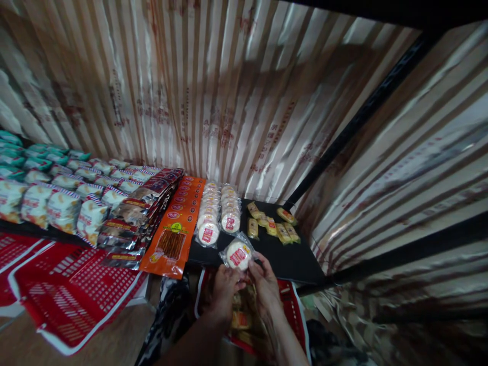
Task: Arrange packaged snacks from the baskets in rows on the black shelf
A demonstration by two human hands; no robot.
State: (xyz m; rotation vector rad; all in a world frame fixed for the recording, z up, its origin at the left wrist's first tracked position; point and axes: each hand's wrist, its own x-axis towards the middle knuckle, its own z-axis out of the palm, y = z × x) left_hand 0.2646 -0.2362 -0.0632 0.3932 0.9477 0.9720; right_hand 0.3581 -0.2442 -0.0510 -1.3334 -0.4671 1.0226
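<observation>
Between my left hand (225, 285) and my right hand (263, 277) is a round white cracker in a clear wrapper (238, 255) with a red label. Fingers of both hands pinch its lower edge, just over the front of the black shelf (293, 259). Behind it, similar wrapped crackers (208, 231) stand in two rows. To their right lie several small yellow-wrapped snacks (271, 226), loosely scattered. Beneath my forearms sits a red basket (301, 310) with more yellow packets (240, 320) inside, partly hidden by my arms.
Left of the crackers are an orange snack bag (177, 218), brown foil packs (129, 218) and rows of white bags (63, 208). A second red basket (87, 274) hangs below the shelf at left. Black metal bars (354, 119) and striped sheeting (229, 76) enclose the back and right.
</observation>
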